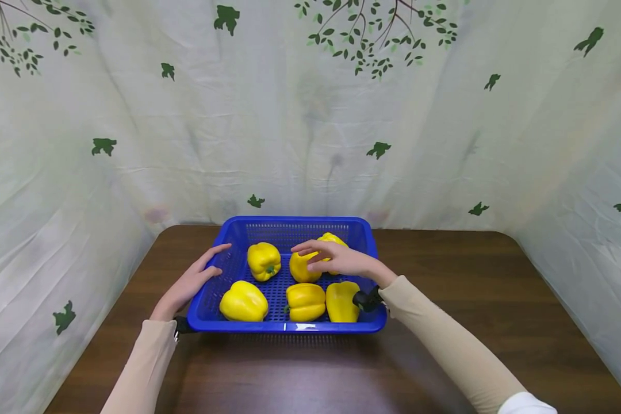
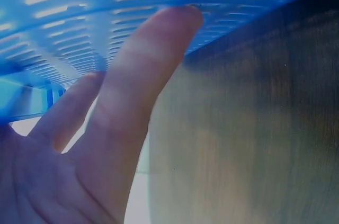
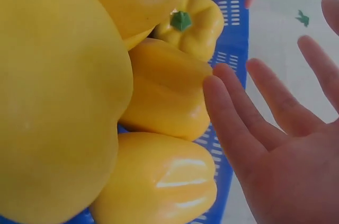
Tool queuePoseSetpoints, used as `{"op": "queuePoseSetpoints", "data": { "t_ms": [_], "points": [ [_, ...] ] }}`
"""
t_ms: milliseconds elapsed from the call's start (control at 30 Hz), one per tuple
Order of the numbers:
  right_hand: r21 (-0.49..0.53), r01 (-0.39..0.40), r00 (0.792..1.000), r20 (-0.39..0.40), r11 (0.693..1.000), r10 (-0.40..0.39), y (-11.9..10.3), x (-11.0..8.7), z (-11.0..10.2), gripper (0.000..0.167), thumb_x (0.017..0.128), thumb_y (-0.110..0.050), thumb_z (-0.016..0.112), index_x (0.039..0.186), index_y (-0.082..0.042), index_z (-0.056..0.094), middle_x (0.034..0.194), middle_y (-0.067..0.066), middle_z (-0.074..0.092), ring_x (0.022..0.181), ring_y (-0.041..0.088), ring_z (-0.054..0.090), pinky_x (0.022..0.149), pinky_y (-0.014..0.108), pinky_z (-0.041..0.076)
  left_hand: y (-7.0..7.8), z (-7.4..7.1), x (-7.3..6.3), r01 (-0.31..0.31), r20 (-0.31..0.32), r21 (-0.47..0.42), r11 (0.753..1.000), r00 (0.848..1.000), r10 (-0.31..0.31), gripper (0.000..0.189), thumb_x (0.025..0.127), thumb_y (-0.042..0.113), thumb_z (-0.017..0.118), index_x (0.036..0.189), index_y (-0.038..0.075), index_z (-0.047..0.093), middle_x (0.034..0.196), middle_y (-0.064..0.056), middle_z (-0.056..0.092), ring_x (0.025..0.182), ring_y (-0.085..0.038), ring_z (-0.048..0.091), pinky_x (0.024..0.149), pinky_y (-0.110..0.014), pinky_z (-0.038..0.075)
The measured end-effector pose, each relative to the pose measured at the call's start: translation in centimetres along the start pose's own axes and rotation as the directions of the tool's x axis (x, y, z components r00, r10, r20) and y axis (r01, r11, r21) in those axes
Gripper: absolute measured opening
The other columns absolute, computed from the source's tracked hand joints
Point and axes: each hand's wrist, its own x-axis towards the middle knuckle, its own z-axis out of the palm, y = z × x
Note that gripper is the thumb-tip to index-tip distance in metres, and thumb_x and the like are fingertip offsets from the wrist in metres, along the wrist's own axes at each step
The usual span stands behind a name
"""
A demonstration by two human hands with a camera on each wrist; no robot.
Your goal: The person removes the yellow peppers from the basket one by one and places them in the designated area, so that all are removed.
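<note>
A blue perforated plastic basket holds several yellow bell peppers. Two lie toward its left side: an upper pepper with a green stem and a lower pepper. My left hand lies along the basket's left side; in the left wrist view its thumb is extended against the slotted outer wall. Over the right half hovers my right hand, fingers spread and nothing held. It partly covers a pepper and another pepper behind. Close by its fingertips in the right wrist view is a pepper.
The basket stands on a dark brown wooden table, near its back edge. A pale curtain with green leaf prints hangs behind and at both sides. Black wrist devices sit under the sleeves' ends.
</note>
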Motion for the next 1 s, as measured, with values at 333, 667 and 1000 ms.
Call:
{"op": "queuePoseSetpoints", "data": {
  "t_ms": [333,667,1000],
  "points": [
    [0.088,-0.089,0.984,0.161,0.992,0.074,0.6,0.6,0.2,0.045,0.096,-0.01,0.052,0.14,-0.002,0.045,0.144,0.018,0.04,0.132,0.038,0.035,0.099,0.033,0.041,-0.2,0.1,-0.1,-0.021,0.003,-0.031,0.999,1.0,0.021,0.056,0.1,0.011,0.039,0.153,0.019,0.021,0.156,-0.019,0.01,0.125,-0.05,0.036,0.093,-0.058,0.041],
    [0.072,-0.121,0.959,0.264,0.99,0.098,1.5,1.0,0.7,0.045,0.094,-0.003,0.051,0.139,-0.002,0.047,0.143,0.015,0.043,0.133,0.038,0.034,0.102,0.034,0.037,-0.6,0.2,0.0,-0.029,0.005,-0.069,0.997,1.0,0.029,0.057,0.1,0.011,0.04,0.153,0.019,0.022,0.156,-0.018,0.011,0.126,-0.05,0.035,0.093,-0.057,0.041],
    [-0.016,-0.113,0.943,0.312,0.993,0.113,2.0,1.4,1.4,0.046,0.091,0.0,0.053,0.136,-0.005,0.051,0.138,0.004,0.049,0.129,0.02,0.04,0.104,0.03,0.033,-0.5,0.3,-0.2,-0.012,-0.001,-0.085,0.996,1.0,0.012,0.057,0.1,0.014,0.042,0.153,0.023,0.022,0.157,-0.016,0.009,0.126,-0.05,0.035,0.092,-0.057,0.042]
  ]
}}
